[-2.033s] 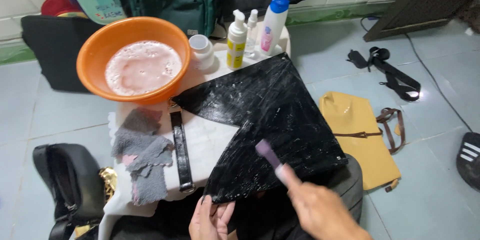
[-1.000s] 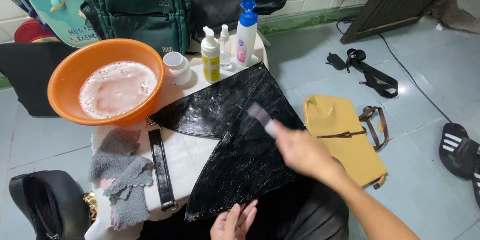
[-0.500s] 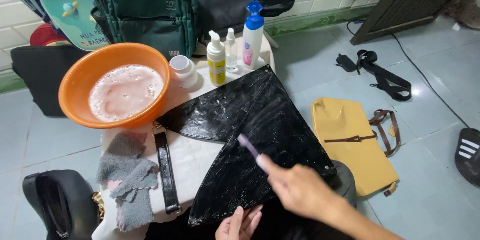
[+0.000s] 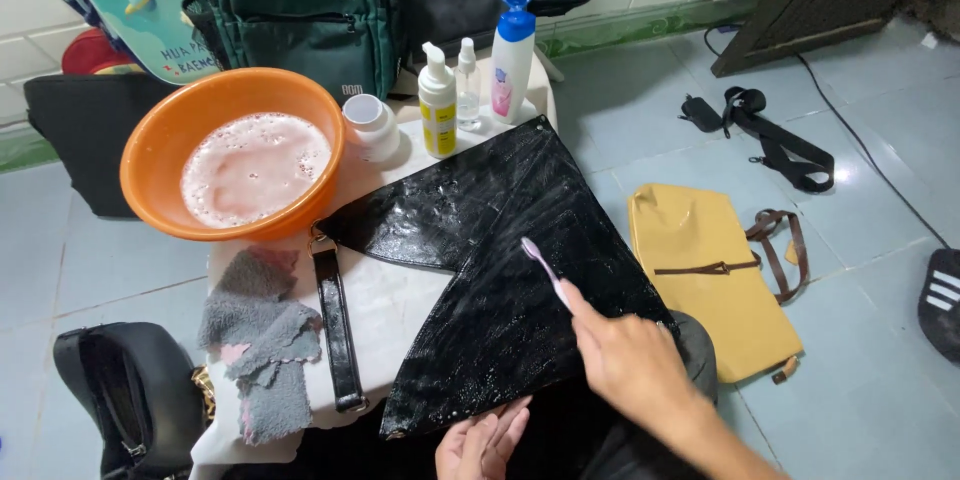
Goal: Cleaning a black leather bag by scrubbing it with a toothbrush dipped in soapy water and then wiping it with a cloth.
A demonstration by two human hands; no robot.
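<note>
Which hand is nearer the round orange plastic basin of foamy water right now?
Left, narrowly. The left hand sits at the near edge of the glossy black bag, below and right of the orange basin. The right hand, gripping the pink toothbrush, is farther right.

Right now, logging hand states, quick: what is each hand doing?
Left hand: open, fingers resting on the black bag's near edge.
Right hand: closed on a toothbrush, its head on the bag.
</note>
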